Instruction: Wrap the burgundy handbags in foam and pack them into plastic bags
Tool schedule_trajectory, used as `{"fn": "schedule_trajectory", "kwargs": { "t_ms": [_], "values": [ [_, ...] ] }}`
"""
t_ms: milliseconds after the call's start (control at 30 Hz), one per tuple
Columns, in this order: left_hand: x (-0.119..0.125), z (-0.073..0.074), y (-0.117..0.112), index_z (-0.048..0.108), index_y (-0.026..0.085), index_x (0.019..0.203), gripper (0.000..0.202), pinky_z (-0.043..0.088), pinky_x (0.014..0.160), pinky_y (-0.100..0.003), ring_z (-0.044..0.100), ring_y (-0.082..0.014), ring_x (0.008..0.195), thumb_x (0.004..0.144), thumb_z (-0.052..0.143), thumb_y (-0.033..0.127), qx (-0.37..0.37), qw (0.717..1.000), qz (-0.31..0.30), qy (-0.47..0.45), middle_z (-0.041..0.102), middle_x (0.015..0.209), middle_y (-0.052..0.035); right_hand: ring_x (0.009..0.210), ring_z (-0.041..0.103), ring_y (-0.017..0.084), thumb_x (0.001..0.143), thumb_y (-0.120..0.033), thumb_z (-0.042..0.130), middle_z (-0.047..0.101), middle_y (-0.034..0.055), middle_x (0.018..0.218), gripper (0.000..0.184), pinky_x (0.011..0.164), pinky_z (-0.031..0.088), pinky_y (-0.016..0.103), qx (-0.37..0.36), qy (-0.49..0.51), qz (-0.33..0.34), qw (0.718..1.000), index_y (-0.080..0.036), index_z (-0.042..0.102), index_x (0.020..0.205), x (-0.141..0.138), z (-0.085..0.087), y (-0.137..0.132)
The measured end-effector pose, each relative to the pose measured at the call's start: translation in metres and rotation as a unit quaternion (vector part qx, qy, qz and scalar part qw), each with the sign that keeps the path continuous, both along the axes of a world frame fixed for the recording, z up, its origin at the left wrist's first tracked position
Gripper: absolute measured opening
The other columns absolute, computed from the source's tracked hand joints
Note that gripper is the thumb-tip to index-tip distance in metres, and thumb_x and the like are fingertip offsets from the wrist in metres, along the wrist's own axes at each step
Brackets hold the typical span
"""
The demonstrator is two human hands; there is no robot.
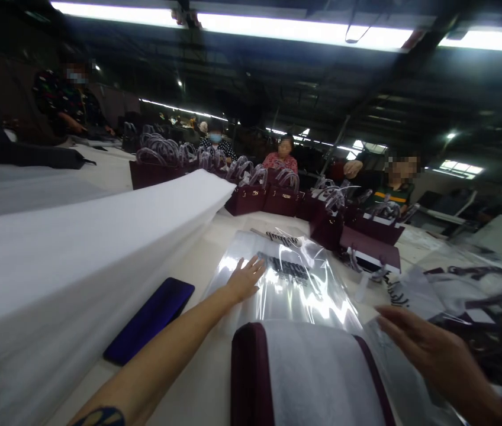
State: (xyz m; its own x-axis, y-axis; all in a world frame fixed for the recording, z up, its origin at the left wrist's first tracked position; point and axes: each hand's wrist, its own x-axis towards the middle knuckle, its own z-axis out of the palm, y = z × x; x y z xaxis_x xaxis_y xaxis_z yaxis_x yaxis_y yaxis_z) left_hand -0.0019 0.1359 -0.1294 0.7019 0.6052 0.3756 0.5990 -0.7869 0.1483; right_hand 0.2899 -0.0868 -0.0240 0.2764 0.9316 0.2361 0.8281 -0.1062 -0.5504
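A: Grip?
B: Left hand spread palm-down on glossy clear plastic film with black lettering, likely a flat bag; grasping nothing. Right hand extended, fingers slightly bent; cannot tell if it holds anything.
A: Risk?
B: Slick film could skid under uneven pressure, catching the white-wrapped maroon handbag at its near edge.
A: Containers?
B: Film: nothing seen inside. Upright maroon handbags with plastic-wrapped handles beyond: contents hidden.
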Motion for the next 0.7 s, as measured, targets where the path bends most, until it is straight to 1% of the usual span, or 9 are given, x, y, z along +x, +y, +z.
{"fn": "schedule_trajectory", "kwargs": {
  "t_ms": [33, 100, 167, 267, 367, 433, 500, 600, 700],
  "values": [
    [0.008, -0.003, 0.005, 0.044, 0.018, 0.124, 0.05, 0.023, 0.103, -0.057, 0.028, -0.0297, 0.129, 0.077, 0.062, 0.019, 0.008, 1.0, -0.008, 0.018, 0.038, 0.137, -0.0102, 0.088, 0.062, 0.025, 0.079, -0.051, 0.05, 0.062, 0.0103, 0.107, 0.041, 0.074, 0.052, 0.04, 0.002, -0.078, 0.06, 0.995, -0.023, 0.058, 0.108, 0.002, -0.006, 0.025],
    [0.02, -0.009, 0.015, 0.049, 0.016, 0.117, 0.036, 0.029, 0.101, -0.056, 0.038, -0.0276, 0.123, 0.082, 0.057, 0.022, 0.018, 0.998, -0.018, 0.054, 0.046, 0.13, -0.0097, 0.1, 0.058, 0.023, 0.086, -0.044, 0.043, 0.055, 0.0119, 0.12, 0.046, 0.081, 0.051, 0.038, -0.004, -0.224, 0.192, 0.956, -0.018, 0.048, 0.123, 0.003, -0.028, 0.079],
    [0.027, -0.015, 0.024, 0.055, 0.013, 0.106, 0.023, 0.041, 0.093, -0.048, 0.051, -0.0226, 0.108, 0.085, 0.054, 0.024, 0.021, 0.995, -0.027, 0.089, 0.056, 0.114, -0.0078, 0.111, 0.052, 0.024, 0.085, -0.037, 0.048, 0.049, 0.0132, 0.127, 0.05, 0.089, 0.047, 0.039, -0.004, -0.28, 0.254, 0.926, -0.015, 0.041, 0.13, 0.001, -0.056, 0.124],
    [0.03, -0.019, 0.035, 0.058, 0.012, 0.094, 0.017, 0.049, 0.079, -0.037, 0.059, -0.0162, 0.087, 0.086, 0.053, 0.027, 0.018, 0.991, -0.031, 0.127, 0.061, 0.094, -0.0044, 0.111, 0.051, 0.026, 0.082, -0.025, 0.052, 0.052, 0.0136, 0.124, 0.044, 0.09, 0.045, 0.04, 0.002, -0.299, 0.276, 0.914, -0.014, 0.047, 0.124, 0.002, -0.098, 0.16],
    [0.028, -0.014, 0.043, 0.058, 0.012, 0.089, 0.018, 0.05, 0.074, -0.034, 0.059, -0.0139, 0.078, 0.087, 0.051, 0.028, 0.014, 0.991, -0.028, 0.131, 0.061, 0.085, -0.0025, 0.091, 0.061, 0.022, 0.086, -0.012, 0.036, 0.064, 0.0097, 0.104, 0.031, 0.074, 0.05, 0.035, 0.009, -0.311, 0.26, 0.914, -0.017, 0.06, 0.104, 0.007, -0.124, 0.164],
    [0.026, -0.005, 0.043, 0.057, 0.012, 0.086, 0.02, 0.049, 0.072, -0.033, 0.058, -0.0131, 0.074, 0.087, 0.05, 0.03, 0.011, 0.993, -0.026, 0.116, 0.06, 0.081, -0.0016, 0.077, 0.062, 0.02, 0.087, -0.01, 0.031, 0.066, 0.008, 0.089, 0.033, 0.064, 0.048, 0.031, 0.015, -0.315, 0.234, 0.92, -0.018, 0.062, 0.091, 0.009, -0.128, 0.158],
    [0.023, 0.006, 0.039, 0.056, 0.013, 0.081, 0.023, 0.047, 0.066, -0.029, 0.056, -0.0125, 0.068, 0.086, 0.052, 0.034, 0.006, 0.995, -0.024, 0.092, 0.059, 0.075, -0.0006, 0.069, 0.06, 0.019, 0.089, -0.017, 0.033, 0.064, 0.0073, 0.078, 0.028, 0.058, 0.044, 0.029, 0.026, -0.314, 0.202, 0.927, -0.017, 0.06, 0.084, 0.009, -0.126, 0.152],
    [0.02, 0.023, 0.026, 0.054, 0.016, 0.072, 0.031, 0.038, 0.051, -0.023, 0.051, -0.0114, 0.053, 0.084, 0.052, 0.045, -0.007, 0.998, -0.03, 0.062, 0.054, 0.06, 0.0023, 0.065, 0.057, 0.017, 0.091, -0.032, 0.034, 0.061, 0.0065, 0.074, 0.027, 0.053, 0.038, 0.026, 0.05, -0.307, 0.155, 0.938, -0.017, 0.056, 0.082, 0.004, -0.112, 0.146],
    [0.018, 0.036, 0.009, 0.052, 0.018, 0.068, 0.038, 0.031, 0.047, -0.021, 0.046, -0.0105, 0.046, 0.09, 0.038, 0.045, -0.015, 0.998, -0.035, 0.044, 0.049, 0.051, 0.0035, 0.056, 0.054, 0.016, 0.092, -0.035, 0.031, 0.059, 0.0046, 0.068, 0.029, 0.047, 0.031, 0.025, 0.065, -0.307, 0.123, 0.942, -0.017, 0.053, 0.084, -0.001, -0.095, 0.145]
  ]
}}
